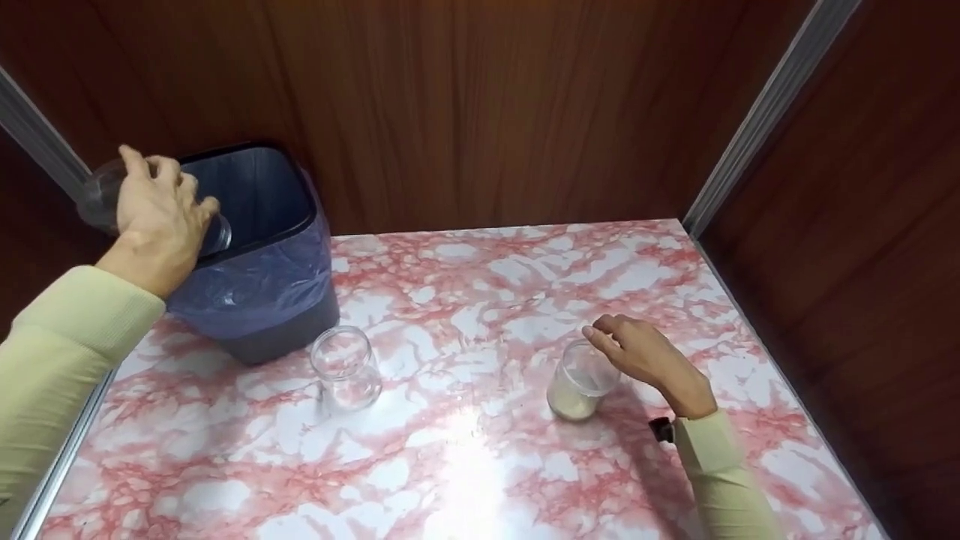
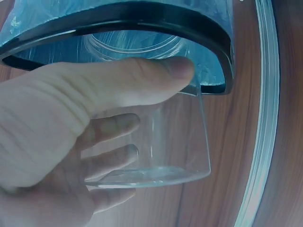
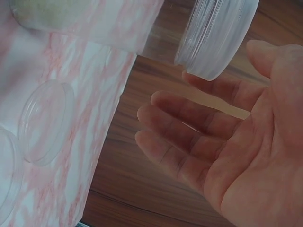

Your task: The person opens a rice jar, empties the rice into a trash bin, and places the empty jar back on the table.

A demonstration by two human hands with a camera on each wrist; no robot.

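My left hand (image 1: 159, 211) grips a clear plastic jar (image 2: 177, 137), thumb on one side and fingers on the other. The jar is upended, its mouth inside the rim of the lined trash bin (image 1: 281, 341). Nothing shows in the jar. At the right, my right hand (image 1: 637, 352) hovers by the top of another clear jar (image 1: 574, 401) with pale contents in its bottom. A translucent lid (image 3: 222, 38) sits on that jar. The right fingers are loosely bent, not wrapped around it; whether a fingertip touches the lid I cannot tell.
An open clear jar (image 1: 346, 367) stands upright in front of the bin. Two clear round lids lie on the table in the right wrist view, one lid (image 3: 46, 123) fully visible. Wood-pattern panels (image 1: 487, 112) enclose the marbled table (image 1: 420, 465) at the back and sides.
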